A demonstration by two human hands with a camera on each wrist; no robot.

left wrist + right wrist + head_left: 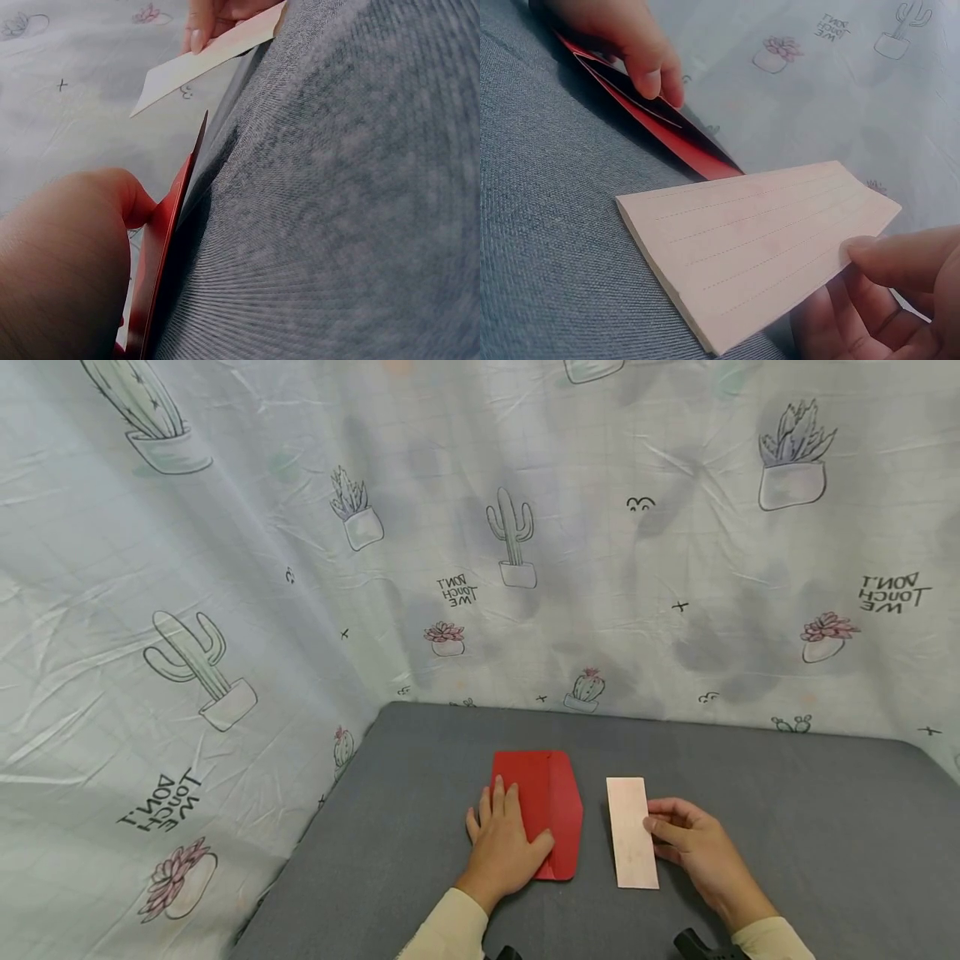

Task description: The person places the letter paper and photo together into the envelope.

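Note:
A red envelope [530,777] lies on the grey table with its flap side toward the right. My left hand [504,847] rests on it, fingers spread across the face and the thumb by the fold of the flap. In the right wrist view the envelope's mouth [641,101] gapes a little beside the thumb. To the right of the envelope, my right hand [693,847] pinches a folded sheet of letter paper [632,835] by its right edge. Dashed lines run along the pale paper, and its layered edge shows in the right wrist view.
The grey cloth-covered table [810,810] stretches out around both hands. Behind it and along the left side hangs a pale curtain [600,552] printed with cacti and lettering. A dark wrist device [705,946] shows by the right sleeve [772,939].

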